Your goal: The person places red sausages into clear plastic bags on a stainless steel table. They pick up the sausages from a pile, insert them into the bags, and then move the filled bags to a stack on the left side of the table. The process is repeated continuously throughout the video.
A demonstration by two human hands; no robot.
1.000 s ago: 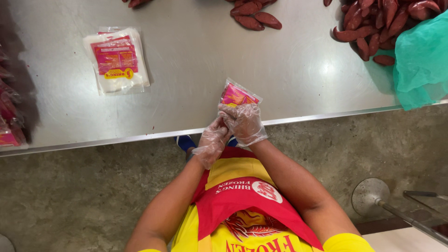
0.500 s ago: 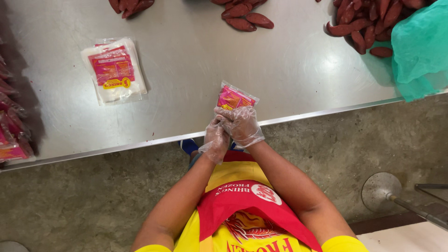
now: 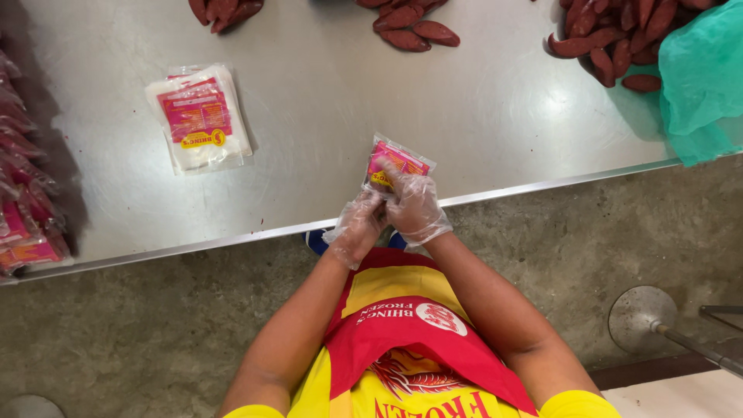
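Note:
Both my hands wear thin clear plastic gloves and meet over the near edge of a steel table [image 3: 325, 147]. My right hand [image 3: 414, 203] grips the lower end of a small clear plastic pouch [image 3: 398, 159] with a pink and yellow label. My left hand [image 3: 357, 224] pinches the same pouch at its bottom corner. The pouch looks flat, and its inside is hidden by the label.
A stack of flat pouches [image 3: 200, 116] of the same kind lies at the table's left. Filled packs [image 3: 23, 209] pile at the far left edge. Dark red sausages [image 3: 414, 22] lie along the far side, more [image 3: 611, 39] by a green plastic sheet [image 3: 700, 77]. A metal stool [image 3: 642, 317] stands on the floor.
My hands and the pouch have stayed together at the table's near edge. The view has shifted slightly; the grip looks unchanged.

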